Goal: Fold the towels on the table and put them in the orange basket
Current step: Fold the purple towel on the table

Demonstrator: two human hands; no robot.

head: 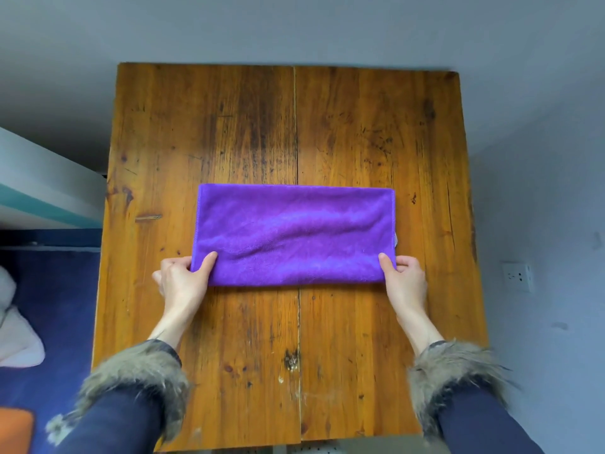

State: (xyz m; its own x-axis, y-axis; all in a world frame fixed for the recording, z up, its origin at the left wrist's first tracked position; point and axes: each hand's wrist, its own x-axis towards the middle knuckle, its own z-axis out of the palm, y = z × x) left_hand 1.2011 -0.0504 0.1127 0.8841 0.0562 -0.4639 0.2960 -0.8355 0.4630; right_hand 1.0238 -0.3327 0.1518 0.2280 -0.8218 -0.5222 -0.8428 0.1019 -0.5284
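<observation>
Head view: both hands pinch the near corners of a purple microfibre towel (294, 234) — left hand (181, 280) at one end, right hand (404, 276) at the other, thumbs on top. It lies folded into a long band, flat on the worn wooden surface (248, 126). Folding looks midway; next probably comes an end-to-end fold, corners matched. An orange shape (14, 427) at lower left may be the basket — I cannot tell.

A purple towel (294, 234), folded into a long band, is lying across the middle of the wooden table (229, 126), the left hand (183, 280) pinching its seven o'clock corner and the right hand (404, 276) pinching its five o'clock corner.
</observation>
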